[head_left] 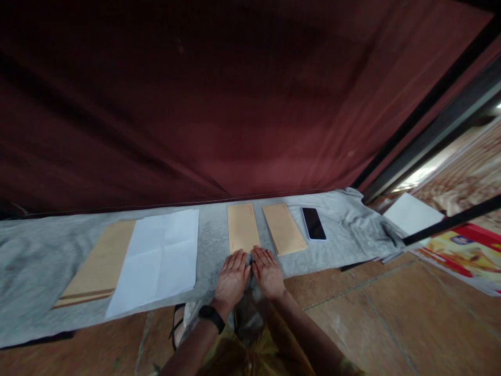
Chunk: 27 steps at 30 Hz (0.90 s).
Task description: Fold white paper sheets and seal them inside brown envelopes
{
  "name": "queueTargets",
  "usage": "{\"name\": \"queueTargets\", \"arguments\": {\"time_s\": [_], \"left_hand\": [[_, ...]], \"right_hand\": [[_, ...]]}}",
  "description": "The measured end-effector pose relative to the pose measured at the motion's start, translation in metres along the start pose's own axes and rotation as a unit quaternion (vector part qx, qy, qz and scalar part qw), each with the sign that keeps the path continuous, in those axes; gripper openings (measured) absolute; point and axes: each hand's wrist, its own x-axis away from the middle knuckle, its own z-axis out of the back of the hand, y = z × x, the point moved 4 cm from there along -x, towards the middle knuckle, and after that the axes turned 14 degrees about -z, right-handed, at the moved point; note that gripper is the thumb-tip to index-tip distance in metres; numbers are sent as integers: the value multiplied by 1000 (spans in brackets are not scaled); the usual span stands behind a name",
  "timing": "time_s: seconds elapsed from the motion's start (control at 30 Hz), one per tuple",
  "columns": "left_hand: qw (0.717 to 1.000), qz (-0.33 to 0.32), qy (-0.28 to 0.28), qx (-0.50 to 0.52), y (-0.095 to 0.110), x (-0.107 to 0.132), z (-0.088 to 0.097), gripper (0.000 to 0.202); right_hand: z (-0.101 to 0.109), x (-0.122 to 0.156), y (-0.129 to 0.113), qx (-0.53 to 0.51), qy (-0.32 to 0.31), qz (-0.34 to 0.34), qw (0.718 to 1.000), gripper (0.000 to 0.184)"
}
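Observation:
My left hand and my right hand lie flat side by side, fingers stretched out, on the grey cloth spread over the floor. Their fingertips touch the near end of a small brown envelope. A second small brown envelope lies just to its right. A black watch sits on my left wrist. Neither hand holds anything.
A creased white sheet overlaps a large brown envelope on the left. A dark phone lies right of the envelopes. A maroon curtain hangs behind. White paper and a printed red sheet sit at right on the tiled floor.

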Motion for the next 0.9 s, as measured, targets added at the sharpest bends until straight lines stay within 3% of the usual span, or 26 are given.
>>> {"name": "queueTargets", "arguments": {"time_s": [0.23,0.47,0.9], "left_hand": [[1000,-13,-16,-10,0,-3,5,44],[999,4,-43,0,2,-3,7,47],[998,45,-30,-15,-1,9,-3,50]], "right_hand": [[5,-4,-3,-6,-22,12,1000,41],[1,-5,-9,-2,-61,92,994,49],[-7,9,-4,62,-1,8,998,52]]}}
